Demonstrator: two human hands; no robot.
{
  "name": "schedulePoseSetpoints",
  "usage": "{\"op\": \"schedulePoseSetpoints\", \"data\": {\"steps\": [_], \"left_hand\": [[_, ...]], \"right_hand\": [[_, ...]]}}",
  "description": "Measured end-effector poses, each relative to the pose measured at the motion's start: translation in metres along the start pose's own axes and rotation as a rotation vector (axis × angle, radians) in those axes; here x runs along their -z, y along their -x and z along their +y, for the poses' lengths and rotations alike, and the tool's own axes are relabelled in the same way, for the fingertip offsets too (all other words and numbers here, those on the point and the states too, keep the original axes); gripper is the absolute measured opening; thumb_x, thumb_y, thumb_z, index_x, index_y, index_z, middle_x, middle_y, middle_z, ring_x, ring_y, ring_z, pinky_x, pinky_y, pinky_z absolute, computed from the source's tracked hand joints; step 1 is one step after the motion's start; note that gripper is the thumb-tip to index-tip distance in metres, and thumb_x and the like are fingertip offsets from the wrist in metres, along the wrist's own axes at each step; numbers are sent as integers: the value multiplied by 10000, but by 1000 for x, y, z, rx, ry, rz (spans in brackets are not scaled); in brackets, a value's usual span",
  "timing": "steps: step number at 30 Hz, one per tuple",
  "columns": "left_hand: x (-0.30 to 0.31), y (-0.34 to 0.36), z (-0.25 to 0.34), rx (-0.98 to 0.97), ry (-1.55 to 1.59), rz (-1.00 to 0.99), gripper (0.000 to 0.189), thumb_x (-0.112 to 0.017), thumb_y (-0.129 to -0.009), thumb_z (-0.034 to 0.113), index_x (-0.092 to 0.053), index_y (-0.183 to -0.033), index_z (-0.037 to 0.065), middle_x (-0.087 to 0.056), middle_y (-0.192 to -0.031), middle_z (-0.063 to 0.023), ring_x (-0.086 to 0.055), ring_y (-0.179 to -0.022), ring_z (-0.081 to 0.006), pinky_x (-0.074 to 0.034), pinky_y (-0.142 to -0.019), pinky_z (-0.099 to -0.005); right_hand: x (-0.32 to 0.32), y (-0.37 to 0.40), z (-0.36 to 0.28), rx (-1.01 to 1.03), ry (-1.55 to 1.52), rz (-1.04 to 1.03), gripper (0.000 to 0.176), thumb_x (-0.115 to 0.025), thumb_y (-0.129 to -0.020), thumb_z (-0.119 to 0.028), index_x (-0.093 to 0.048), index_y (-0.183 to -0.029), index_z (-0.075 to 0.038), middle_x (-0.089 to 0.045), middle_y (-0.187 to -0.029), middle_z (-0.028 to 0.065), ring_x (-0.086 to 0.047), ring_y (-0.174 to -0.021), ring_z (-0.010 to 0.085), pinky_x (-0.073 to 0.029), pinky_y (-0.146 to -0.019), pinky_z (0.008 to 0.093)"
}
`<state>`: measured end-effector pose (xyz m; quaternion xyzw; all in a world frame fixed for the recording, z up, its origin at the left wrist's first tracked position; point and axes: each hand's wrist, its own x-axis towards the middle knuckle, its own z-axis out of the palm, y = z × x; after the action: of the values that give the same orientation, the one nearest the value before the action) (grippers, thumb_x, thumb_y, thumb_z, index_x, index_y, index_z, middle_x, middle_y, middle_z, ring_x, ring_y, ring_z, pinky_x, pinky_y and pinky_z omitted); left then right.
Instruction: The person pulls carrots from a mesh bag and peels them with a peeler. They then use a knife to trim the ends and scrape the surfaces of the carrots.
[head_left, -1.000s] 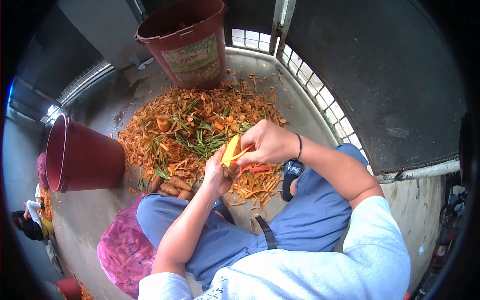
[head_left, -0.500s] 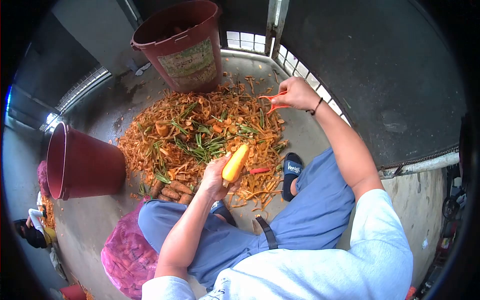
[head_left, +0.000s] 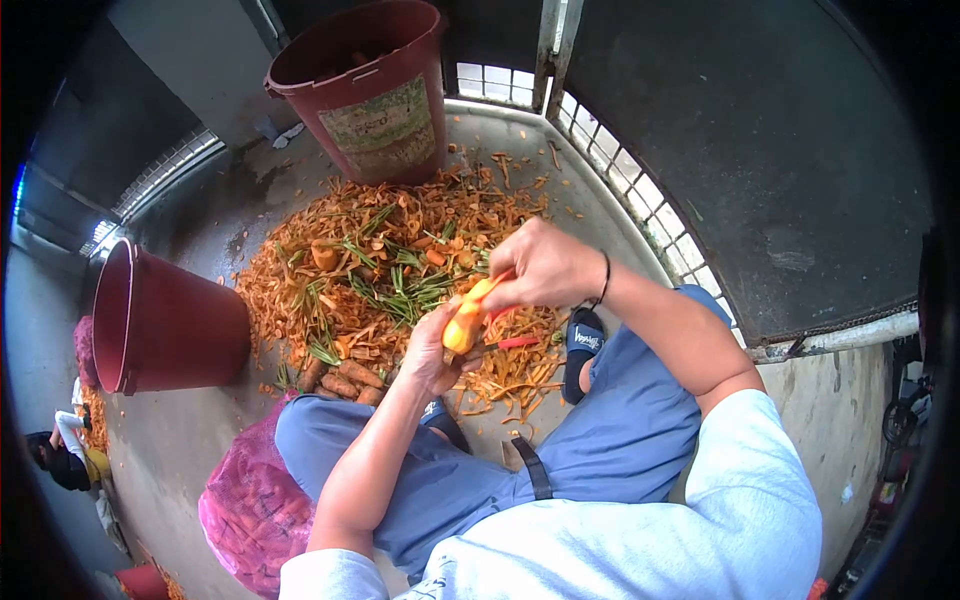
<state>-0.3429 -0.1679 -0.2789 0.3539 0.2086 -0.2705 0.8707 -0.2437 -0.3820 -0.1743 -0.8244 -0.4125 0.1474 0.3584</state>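
Note:
My left hand [head_left: 427,350] is wrapped round a peeled, bright orange carrot [head_left: 461,332] above the front of a heap of peelings. Over the carrot's far end, my right hand [head_left: 550,265] grips an orange-red peeler [head_left: 507,276]; the fingers hide most of it, and it appears to touch the carrot. Just right of my left hand shows a red handle [head_left: 518,342]; whether it lies on the peelings cannot be told. Several unpeeled carrots [head_left: 358,373] lie on the floor left of my left hand.
The heap of peelings [head_left: 290,270] with green stalks spreads ahead. A tall red bucket [head_left: 425,120] stands behind it, another red bucket [head_left: 190,330] at left. A pink mesh sack [head_left: 255,500] sits by my left leg. A dark gate panel [head_left: 740,150] rises at right. Another person [head_left: 70,460] is far left.
My right hand has come down and left with the peeler, from out beyond the heap's right edge onto the carrot. The left hand keeps hold of the carrot in nearly the same place.

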Motion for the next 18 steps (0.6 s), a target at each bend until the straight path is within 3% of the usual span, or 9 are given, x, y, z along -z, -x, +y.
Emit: {"op": "schedulePoseSetpoints", "data": {"steps": [2, 3, 4, 6, 8, 9, 12, 16, 18], "left_hand": [[3, 5, 4, 50, -44, -85, 444, -616, -988, 492, -596, -1113, 67, -586, -777, -88, -513, -554, -172, -359, -445, -296], [5, 7, 6, 68, -34, -114, 463, -611, -991, 492, -593, -1120, 48, -583, -765, -112, -511, -542, -180, -373, -439, -304], [6, 9, 8, 68, -34, -116, 463, -611, -991, 492, -593, -1120, 48, -583, -765, -112, -511, -542, -180, -373, -439, -304], [8, 13, 10, 83, -99, -184, 472, -602, -993, 500, -592, -1124, 46, -599, -780, -123, -514, -536, -183, -385, -432, -308], [7, 10, 9, 82, -74, -152, 470, -570, -1011, 492, -588, -1146, 42, -619, -813, -133, -519, -535, -185, -391, -425, -306], [10, 5, 7, 81, -20, -148, 461, -555, -1021, 480, -585, -1163, 42, -623, -814, -135, -522, -535, -184, -388, -425, -301], [8, 3, 7, 71, 44, -144, 447, -517, -1042, 454, -575, -1210, 44, -630, -832, -134, -503, -541, -168, -374, -434, -283], [8, -5, -1, 76, 61, -180, 397, -470, -1065, 440, -569, -1201, 80, -649, -899, -120, -488, -579, -163, -376, -475, -286], [7, -6, -5, 114, 67, -53, 384, -504, -1054, 429, -574, -1208, 84, -651, -922, -109, -485, -578, -158, -373, -474, -282]], "right_hand": [[21, 1, 17, -154, -20, 29, 283, -872, -758, -238, -723, -752, 3, -667, -641, 79, -607, -586, 94, -479, -536, 311], [32, 2, 31, -225, -26, 66, 306, -882, -731, -260, -718, -728, -2, -663, -635, 91, -607, -575, 113, -472, -534, 322], [43, 1, 49, -294, 236, 96, 323, -880, -716, -289, -728, -733, -4, -658, -625, 95, -606, -564, 140, -471, -539, 340], [62, 8, 92, -432, 336, 87, 340, -873, -713, -317, -744, -760, -7, -665, -639, 107, -606, -559, 170, -474, -551, 355], [62, 15, 111, -480, 229, 281, 340, -880, -735, -312, -748, -782, -3, -672, -644, 80, -605, -573, 143, -471, -553, 329], [63, 12, 106, -469, 237, 275, 340, -880, -735, -312, -748, -782, -3, -672, -644, 80, -605, -573, 143, -471, -553, 329], [45, 10, 68, -362, -133, 163, 291, -874, -794, -272, -749, -784, -9, -666, -657, 14, -594, -619, 67, -463, -562, 270], [19, 7, 21, -229, -136, -14, 286, -869, -798, -254, -755, -831, 6, -699, -683, 40, -620, -627, 69, -483, -571, 267], [5, 6, 15, -168, -187, -48, 270, -859, -810, -244, -753, -824, 4, -724, -707, 61, -656, -643, 81, -507, -573, 271]]}}
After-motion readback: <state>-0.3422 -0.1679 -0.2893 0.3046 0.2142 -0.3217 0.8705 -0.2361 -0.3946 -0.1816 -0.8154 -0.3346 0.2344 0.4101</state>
